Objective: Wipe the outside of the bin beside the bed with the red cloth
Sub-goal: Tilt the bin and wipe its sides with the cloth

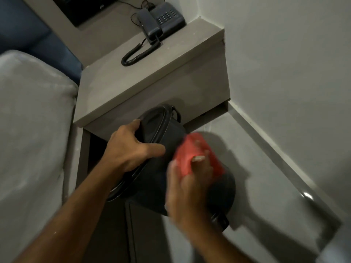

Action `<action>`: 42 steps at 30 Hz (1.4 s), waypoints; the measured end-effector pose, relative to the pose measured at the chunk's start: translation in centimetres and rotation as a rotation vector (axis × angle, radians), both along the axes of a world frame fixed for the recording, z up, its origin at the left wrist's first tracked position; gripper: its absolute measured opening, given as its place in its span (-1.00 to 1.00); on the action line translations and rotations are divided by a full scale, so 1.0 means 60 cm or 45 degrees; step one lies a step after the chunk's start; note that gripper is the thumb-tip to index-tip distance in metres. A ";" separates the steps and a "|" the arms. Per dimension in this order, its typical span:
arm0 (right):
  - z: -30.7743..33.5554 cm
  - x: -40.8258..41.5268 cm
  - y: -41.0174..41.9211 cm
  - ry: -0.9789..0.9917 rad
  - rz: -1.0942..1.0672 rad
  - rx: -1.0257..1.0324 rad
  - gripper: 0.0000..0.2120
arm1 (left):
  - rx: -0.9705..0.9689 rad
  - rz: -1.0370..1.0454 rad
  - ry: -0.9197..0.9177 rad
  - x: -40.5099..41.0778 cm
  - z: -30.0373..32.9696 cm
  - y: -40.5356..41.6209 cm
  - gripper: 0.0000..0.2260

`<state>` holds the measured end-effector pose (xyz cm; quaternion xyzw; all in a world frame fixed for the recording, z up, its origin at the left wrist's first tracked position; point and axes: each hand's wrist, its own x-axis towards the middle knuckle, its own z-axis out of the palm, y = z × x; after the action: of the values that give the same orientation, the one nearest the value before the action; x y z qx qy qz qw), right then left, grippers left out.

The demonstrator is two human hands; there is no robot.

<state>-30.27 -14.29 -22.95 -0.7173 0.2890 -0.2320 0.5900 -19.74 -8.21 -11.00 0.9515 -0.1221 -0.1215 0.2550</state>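
While the left hand (131, 147) grips the bin (167, 145), the right hand (188, 188) holds the red cloth (191, 152) against it

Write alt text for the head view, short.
A person's right hand presses a red cloth against the side of a dark bin, while the left hand grips its lid end. Behind stands a grey bedside shelf holding a corded phone.
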 end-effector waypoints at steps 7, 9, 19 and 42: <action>-0.061 -0.056 0.039 0.413 -0.064 -0.233 -0.30 | -0.013 -0.064 0.021 0.006 -0.005 0.035 -0.01; -0.080 -0.009 -0.047 0.777 -0.102 0.196 -0.44 | -0.057 -0.104 0.036 0.005 -0.007 0.045 -0.07; 0.037 0.179 -0.096 0.138 0.626 0.314 -0.43 | -0.163 0.136 0.065 0.014 -0.015 0.060 -0.15; -0.101 0.001 -0.207 0.074 0.351 0.975 -0.72 | 0.591 -0.021 -0.315 -0.055 -0.083 -0.158 0.21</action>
<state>-30.19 -26.72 -28.98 -0.4842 0.2720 -0.0061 0.8316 -23.04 -17.68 -15.99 0.9911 -0.1289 -0.0311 0.0122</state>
